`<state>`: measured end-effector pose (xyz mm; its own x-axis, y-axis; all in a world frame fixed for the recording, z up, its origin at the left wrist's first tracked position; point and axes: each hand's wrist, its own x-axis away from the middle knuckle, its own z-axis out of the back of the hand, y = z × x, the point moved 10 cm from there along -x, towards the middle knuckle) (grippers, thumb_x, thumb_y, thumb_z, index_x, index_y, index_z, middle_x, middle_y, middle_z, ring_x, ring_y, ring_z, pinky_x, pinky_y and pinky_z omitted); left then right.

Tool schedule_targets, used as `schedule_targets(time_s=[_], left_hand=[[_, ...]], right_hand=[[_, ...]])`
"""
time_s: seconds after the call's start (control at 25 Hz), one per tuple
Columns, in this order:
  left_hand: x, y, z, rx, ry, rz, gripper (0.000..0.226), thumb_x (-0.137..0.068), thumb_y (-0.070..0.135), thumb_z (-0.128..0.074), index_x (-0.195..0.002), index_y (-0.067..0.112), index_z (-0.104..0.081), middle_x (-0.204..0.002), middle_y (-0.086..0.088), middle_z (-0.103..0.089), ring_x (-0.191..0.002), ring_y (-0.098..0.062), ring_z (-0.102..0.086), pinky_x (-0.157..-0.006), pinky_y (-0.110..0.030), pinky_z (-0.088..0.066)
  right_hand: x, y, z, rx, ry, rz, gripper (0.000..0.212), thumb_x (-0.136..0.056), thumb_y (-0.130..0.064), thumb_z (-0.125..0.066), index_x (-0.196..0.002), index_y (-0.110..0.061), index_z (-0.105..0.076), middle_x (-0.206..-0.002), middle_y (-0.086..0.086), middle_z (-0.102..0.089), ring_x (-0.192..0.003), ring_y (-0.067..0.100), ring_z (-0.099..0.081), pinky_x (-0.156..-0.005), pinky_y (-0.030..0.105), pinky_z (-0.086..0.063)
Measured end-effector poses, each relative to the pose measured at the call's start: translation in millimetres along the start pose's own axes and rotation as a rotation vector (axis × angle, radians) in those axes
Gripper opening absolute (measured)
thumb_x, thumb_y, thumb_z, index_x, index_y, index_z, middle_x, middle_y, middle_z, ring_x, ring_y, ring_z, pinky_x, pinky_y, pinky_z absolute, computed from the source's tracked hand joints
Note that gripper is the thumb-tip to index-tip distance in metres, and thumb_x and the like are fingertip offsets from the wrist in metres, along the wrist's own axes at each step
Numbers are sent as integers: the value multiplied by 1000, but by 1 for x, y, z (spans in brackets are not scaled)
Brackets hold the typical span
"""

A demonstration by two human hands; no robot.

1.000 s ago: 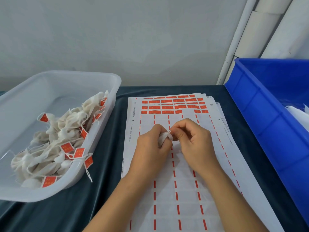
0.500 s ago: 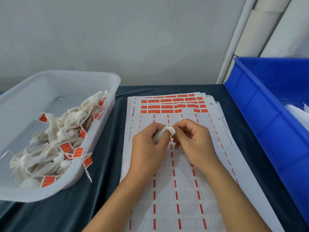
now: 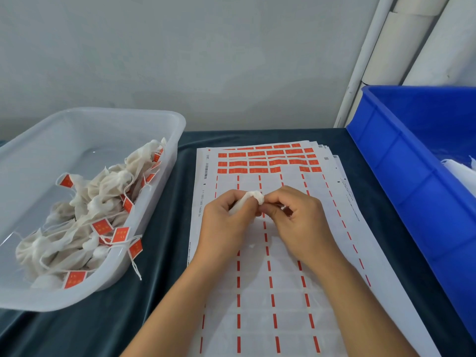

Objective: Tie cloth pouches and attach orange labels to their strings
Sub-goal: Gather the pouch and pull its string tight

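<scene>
Now tying | we are gripping the cloth pouch (image 3: 253, 199) in our left hand (image 3: 226, 222) over the label sheet (image 3: 283, 292) | our right hand (image 3: 296, 217) is pinching its gathered neck, which is pointing rightward.

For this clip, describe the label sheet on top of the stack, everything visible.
The top label sheet is white backing paper lying flat on a slightly fanned stack on dark cloth. Orange labels remain only in its far rows; nearer rows are peeled, leaving dashed orange strips. A barcode runs along its left edge. Both forearms cross over it.
</scene>
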<state>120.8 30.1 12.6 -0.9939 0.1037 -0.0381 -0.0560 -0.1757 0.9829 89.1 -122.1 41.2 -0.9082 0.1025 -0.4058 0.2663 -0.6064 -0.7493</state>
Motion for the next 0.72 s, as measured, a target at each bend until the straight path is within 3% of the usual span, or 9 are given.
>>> schedule_targets(time_s=[0.16, 0.48, 0.72], left_hand=[[-2, -2, 1, -33, -6, 8, 20, -100, 44, -64, -88, 34, -76, -86, 16, -75, -86, 0, -70, -69, -19, -50], [1, 1, -15, 18, -159, 57, 28, -102, 46, -62, -84, 32, -78, -88, 11, -77, -86, -2, -69, -79, -25, -49], [2, -1, -15, 54, -188, 80, 36, -104, 46, -58, -79, 26, -76, -85, 2, -75, -78, -6, -65, -82, -29, -50]], right_hand=[[1, -5, 3, -98, 36, -3, 23, -92, -42, -71, -114, -34, -71, -108, -23, -67, -104, 2, -64, -79, 11, -54], [0, -2, 17, -153, 132, -29, 10, -95, -29, -72, -104, -33, -73, -99, -24, -72, -97, -1, -67, -79, 10, -54], [3, -21, 21, -78, 162, 108, 12, -96, -32, -64, -103, -25, -71, -95, -24, -68, -92, -1, -66, -73, 9, -51]])
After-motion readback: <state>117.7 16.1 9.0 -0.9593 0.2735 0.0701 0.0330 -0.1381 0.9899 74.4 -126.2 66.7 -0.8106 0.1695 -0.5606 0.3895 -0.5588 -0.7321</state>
